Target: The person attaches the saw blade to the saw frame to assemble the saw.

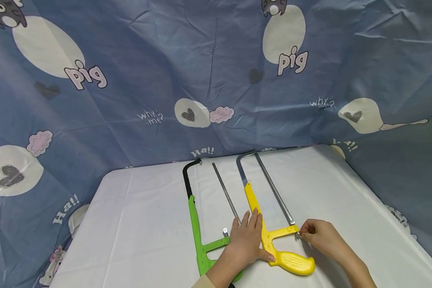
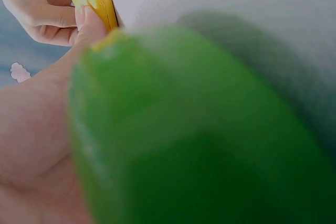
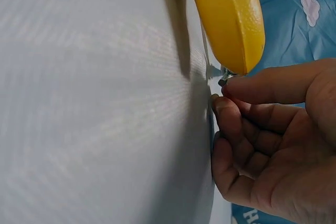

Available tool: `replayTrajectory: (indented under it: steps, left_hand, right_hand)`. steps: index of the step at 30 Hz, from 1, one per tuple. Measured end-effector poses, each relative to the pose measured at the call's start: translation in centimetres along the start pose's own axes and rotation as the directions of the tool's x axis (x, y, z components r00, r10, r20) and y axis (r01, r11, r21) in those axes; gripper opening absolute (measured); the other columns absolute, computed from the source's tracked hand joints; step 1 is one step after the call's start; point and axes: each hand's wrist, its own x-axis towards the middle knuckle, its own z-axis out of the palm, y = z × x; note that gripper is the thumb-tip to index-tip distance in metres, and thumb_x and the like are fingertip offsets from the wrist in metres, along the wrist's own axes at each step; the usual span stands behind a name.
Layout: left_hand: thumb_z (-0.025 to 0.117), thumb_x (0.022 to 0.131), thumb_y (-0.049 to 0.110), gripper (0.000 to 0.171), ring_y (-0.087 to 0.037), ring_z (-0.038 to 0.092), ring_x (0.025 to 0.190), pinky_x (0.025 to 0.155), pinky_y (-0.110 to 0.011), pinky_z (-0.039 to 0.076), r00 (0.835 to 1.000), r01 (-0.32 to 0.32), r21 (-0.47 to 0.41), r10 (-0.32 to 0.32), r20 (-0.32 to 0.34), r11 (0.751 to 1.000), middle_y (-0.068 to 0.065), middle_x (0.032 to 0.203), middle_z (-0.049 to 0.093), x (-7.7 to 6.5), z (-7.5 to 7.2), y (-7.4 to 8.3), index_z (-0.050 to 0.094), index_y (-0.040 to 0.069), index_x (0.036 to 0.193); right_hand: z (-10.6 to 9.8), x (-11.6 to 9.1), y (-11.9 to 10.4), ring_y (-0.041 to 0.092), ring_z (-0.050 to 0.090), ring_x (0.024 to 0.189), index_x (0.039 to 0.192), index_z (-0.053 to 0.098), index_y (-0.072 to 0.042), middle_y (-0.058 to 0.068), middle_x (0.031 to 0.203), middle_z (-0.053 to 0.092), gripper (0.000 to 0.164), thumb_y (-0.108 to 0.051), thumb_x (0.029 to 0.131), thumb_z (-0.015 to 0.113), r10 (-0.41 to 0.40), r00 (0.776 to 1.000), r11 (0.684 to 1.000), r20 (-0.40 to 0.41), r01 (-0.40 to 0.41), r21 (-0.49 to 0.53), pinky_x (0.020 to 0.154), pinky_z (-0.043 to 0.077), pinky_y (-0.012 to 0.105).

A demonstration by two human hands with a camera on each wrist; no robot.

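A yellow-handled hacksaw lies on the white table, its blade running from the far end of the frame to the near bracket. My left hand rests on the yellow frame with fingers stretched forward; its thumb presses near the handle, as the left wrist view also shows. At the bracket's outer end, my right hand pinches a small metal wing nut between thumb and forefinger. The right wrist view shows this nut just beyond the yellow handle, partly hidden by the fingertips.
Left of the yellow saw lies a green hacksaw, its handle partly under my left forearm. A loose saw blade lies between the two saws, its near end hidden by my left hand. Blue printed cloth hangs behind the table.
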Motion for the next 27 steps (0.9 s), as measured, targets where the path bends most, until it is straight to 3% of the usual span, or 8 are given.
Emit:
replayTrajectory:
  steps: [8, 15, 27]
  left_hand:
    - [0.067, 0.063, 0.082, 0.123, -0.024, 0.022, 0.154, 0.119, -0.051, 0.031, 1.0, -0.005, -0.011, 0.005, -0.01, 1.0, 0.0, 0.168, 0.018, -0.05, -0.09, 0.0, 0.024, 0.018, 0.159]
    - [0.068, 0.063, 0.081, 0.124, -0.024, 0.022, 0.154, 0.119, -0.051, 0.03, 1.0, -0.007, -0.026, 0.007, -0.011, 1.0, -0.001, 0.168, 0.017, 0.0, 0.01, -0.03, 0.023, 0.017, 0.159]
    - [0.067, 0.064, 0.082, 0.123, -0.024, 0.021, 0.154, 0.12, -0.051, 0.029, 1.0, -0.003, -0.017, 0.003, -0.007, 1.0, 0.0, 0.168, 0.017, -0.13, -0.05, -0.01, 0.024, 0.018, 0.159]
  right_hand:
    - [0.26, 0.05, -0.06, 0.012, 0.047, 0.062, 0.075, 0.068, -0.011, -0.003, 0.065, 0.058, 0.008, -0.01, 0.082, 0.071, -0.009, 1.0, 0.999, 0.004, 0.009, -0.035, 0.054, 0.037, 0.022]
    - [0.18, 0.04, -0.54, 0.015, 0.05, 0.066, 0.079, 0.069, -0.008, 0.0, 0.07, 0.061, 0.004, -0.008, 0.08, 0.072, 0.024, 0.998, 0.999, 0.06, -0.023, -0.03, 0.056, 0.04, 0.026]
    - [0.24, -0.24, -0.5, 0.016, 0.052, 0.07, 0.082, 0.07, -0.007, 0.001, 0.074, 0.062, 0.013, -0.017, 0.079, 0.077, 0.031, 0.995, 1.0, 0.093, -0.03, -0.006, 0.059, 0.042, 0.028]
